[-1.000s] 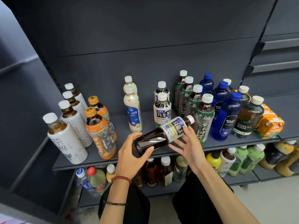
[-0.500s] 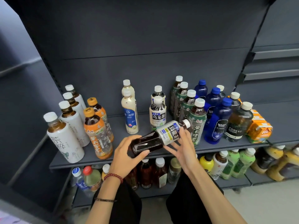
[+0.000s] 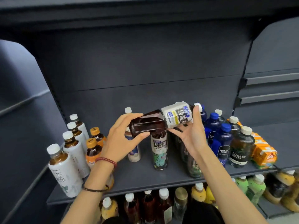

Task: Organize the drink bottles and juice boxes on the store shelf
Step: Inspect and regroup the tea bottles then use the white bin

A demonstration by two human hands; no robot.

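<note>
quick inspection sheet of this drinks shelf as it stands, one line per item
surface: dark grey shelf, with a bare strip along its front edge.
job's things: oolong tea bottle held sideways above the shelf, cap to the right; white-label tea bottles and orange-cap bottles stand on the left; blue soda bottles, Forest Soda bottle and orange juice boxes on the right.
clutter: nothing seen.
grippers: left hand grips the bottle's base; right hand holds its neck end.
cables: nothing seen.
surroundings: lower shelf bottles below; dark back panel behind.
</note>
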